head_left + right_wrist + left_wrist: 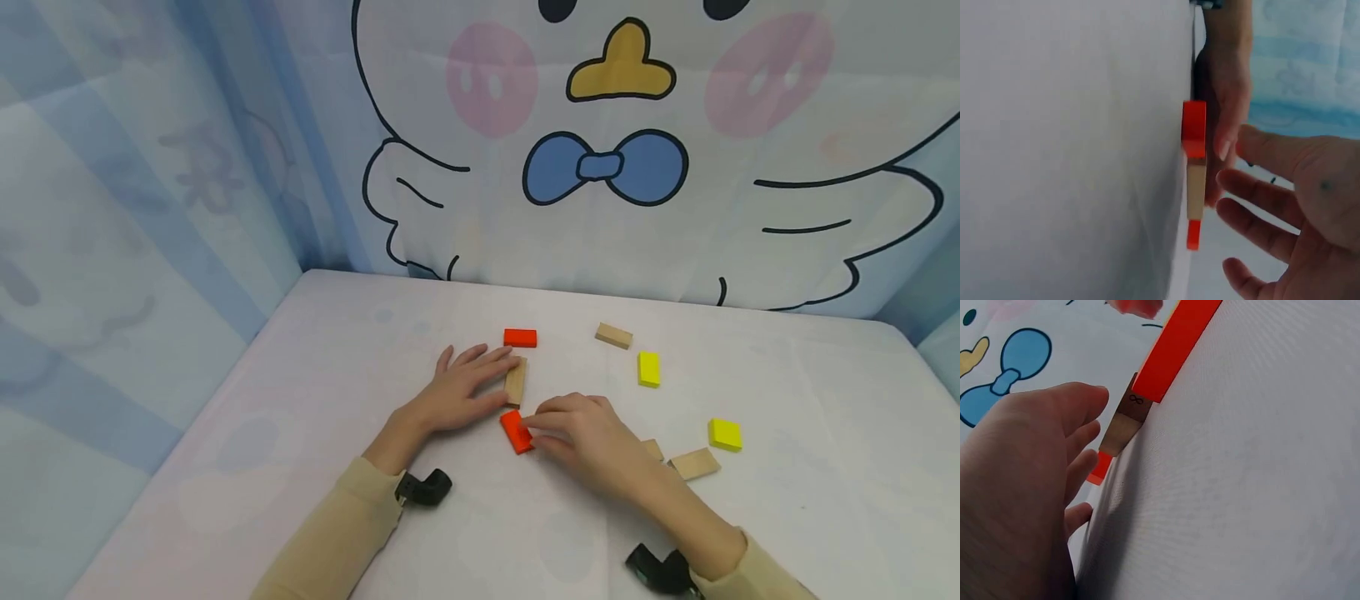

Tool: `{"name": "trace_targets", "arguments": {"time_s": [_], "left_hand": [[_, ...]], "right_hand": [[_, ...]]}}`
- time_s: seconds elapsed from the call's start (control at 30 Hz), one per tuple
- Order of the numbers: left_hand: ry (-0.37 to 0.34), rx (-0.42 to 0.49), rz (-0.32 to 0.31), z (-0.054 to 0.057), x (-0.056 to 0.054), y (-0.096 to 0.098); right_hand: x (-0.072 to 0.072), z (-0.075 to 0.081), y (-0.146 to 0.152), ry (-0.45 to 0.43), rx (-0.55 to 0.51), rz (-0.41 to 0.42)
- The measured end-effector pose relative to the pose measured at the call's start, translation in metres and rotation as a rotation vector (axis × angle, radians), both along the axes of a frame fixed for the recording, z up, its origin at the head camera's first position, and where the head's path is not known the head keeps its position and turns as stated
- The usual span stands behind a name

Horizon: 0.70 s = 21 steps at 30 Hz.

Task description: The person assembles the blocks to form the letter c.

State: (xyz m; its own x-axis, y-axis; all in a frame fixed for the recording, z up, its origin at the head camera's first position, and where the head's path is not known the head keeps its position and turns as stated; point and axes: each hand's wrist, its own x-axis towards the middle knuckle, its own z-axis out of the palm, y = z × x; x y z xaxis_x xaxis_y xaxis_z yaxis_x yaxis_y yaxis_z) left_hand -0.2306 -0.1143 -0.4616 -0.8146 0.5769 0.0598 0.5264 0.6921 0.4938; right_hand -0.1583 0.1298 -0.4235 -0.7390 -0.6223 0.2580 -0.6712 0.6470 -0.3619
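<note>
My left hand (pixel 453 393) lies on the table with its fingers extended, the fingertips at the left side of a plain wooden block (pixel 516 382). Whether they touch it I cannot tell. Just nearer than that block is a tilted red block (pixel 514 432), and my right hand (pixel 588 437) hovers at its right side with relaxed fingers. In the right wrist view, a gap separates these fingers from the red block (pixel 1194 128). A second red block (pixel 520 337) lies beyond the wooden one. The left wrist view shows a dark marking on the wooden block's (pixel 1125 419) end.
To the right lie two yellow blocks (pixel 648 369) (pixel 725 435), a wooden block (pixel 613 335) farther back, and more wooden blocks (pixel 695 463) partly hidden by the right forearm. A cartoon-printed curtain (pixel 495 225) hangs behind the white-covered table (pixel 825 433).
</note>
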Motion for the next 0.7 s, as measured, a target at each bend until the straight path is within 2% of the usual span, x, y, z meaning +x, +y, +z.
{"name": "trace_targets", "arguments": {"time_s": [0.1,0.3,0.5,0.7], "left_hand": [[-0.001,0.006,-0.001,0.0,0.001,0.0],[-0.006,-0.012,0.003,0.0,0.003,-0.001],[-0.001,-0.011,0.003,-0.001,0.001,-0.001],[0.011,-0.002,-0.006,-0.001,0.0,-0.001]], "right_hand": [[-0.001,0.008,0.008,-0.017,-0.005,-0.043],[-0.004,0.018,0.025,-0.075,-0.032,-0.071],[-0.004,0.022,0.051,-0.12,-0.035,-0.122],[0.004,0.021,0.082,-0.122,-0.009,-0.134]]}}
